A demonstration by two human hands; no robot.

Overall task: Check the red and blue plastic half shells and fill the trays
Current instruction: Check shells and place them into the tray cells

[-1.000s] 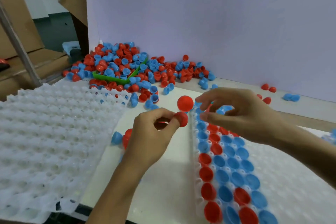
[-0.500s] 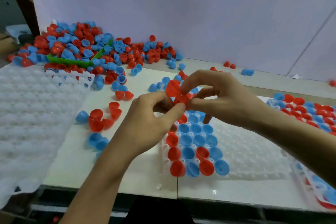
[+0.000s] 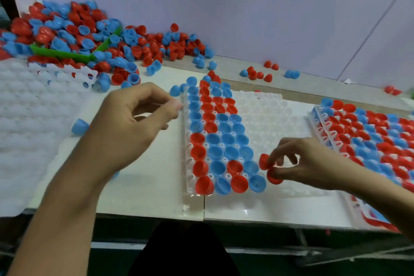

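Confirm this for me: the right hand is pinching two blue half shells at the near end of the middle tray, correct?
Not quite. In the head view the right hand pinches two red half shells, not blue ones. The rest holds: they sit at the near end of the middle tray, beside its filled columns.

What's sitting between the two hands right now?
In the head view, the filled rows of red and blue shells in the middle tray lie between left hand and right hand.

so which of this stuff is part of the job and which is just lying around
In use: right hand pinching red shells; half-filled tray; shell pile; left hand.
Lying about: full tray; empty trays; green tray.
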